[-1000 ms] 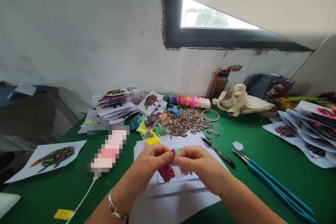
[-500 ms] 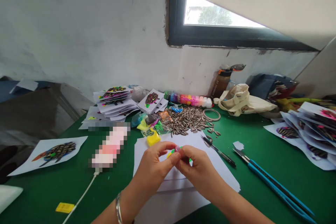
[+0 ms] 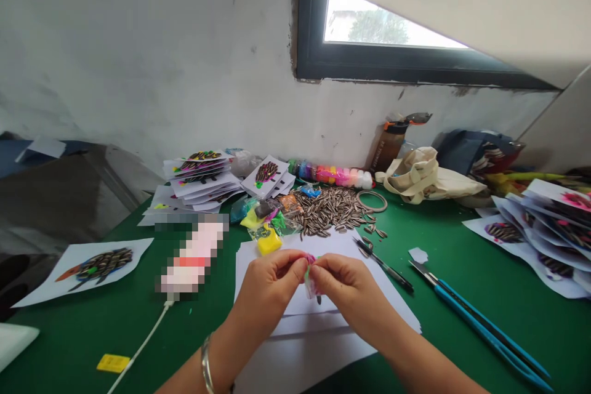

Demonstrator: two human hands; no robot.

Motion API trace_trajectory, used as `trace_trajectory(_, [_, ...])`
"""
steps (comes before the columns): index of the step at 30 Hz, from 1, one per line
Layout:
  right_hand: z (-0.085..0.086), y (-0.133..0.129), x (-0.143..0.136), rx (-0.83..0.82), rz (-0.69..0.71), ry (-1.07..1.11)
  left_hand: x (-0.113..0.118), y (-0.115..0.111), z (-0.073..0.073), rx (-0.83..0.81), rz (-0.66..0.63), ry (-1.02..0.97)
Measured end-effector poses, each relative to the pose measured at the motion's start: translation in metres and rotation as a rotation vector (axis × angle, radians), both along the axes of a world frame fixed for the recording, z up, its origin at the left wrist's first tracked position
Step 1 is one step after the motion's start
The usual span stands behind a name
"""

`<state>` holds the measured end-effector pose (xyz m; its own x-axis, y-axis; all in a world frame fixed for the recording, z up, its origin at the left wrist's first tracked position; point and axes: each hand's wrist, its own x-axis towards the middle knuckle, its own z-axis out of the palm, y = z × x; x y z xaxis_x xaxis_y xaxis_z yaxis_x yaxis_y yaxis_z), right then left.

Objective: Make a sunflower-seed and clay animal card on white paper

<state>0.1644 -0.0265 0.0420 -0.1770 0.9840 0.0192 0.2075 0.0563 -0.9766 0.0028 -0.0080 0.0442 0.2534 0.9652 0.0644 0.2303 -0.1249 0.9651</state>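
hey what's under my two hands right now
White paper sheets, lying on the green table. Your left hand and right hand pinch a small pinkish piece above them. Whatever your hands cover on the paper can't be seen.

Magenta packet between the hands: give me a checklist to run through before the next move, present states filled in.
1. Left hand has the magenta packet: ok, pinched at the fingertips.
2. Right hand has it too: ok, also pinched.
3. Packet torn open: cannot tell, fingers cover much of it.
4. White paper beneath the hands: ok.
5. Pen apart from the right hand: ok, lying beside it.
6. Blue cutter blade covered: not ok, exposed.
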Motion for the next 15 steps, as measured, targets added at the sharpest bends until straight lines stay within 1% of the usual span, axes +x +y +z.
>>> trace_trajectory(5, [-0.0073, 0.0005, 0.0022, 0.221, -0.139, -0.303, -0.0002, -0.004, 0.0021, 0.24, 0.067, 0.227])
trace_trajectory(8, [-0.0101, 0.0003, 0.004, 0.368, -0.147, -0.401, 0.0002, -0.0055, 0.0018, 0.309, 0.066, 0.281])
trace_trajectory(11, [-0.0106, -0.0008, 0.0036, 0.431, -0.067, -0.393, 0.0008, -0.0071, 0.0, 0.345, 0.038, 0.294])
trace_trajectory(13, [-0.0095, -0.0011, 0.0027, 0.425, -0.02, -0.357, 0.0005, -0.0079, -0.0009, 0.356, 0.003, 0.286])
trace_trajectory(15, [-0.0076, -0.0007, 0.0025, 0.382, -0.019, -0.274, -0.0008, -0.0077, -0.0011, 0.369, 0.009, 0.264])
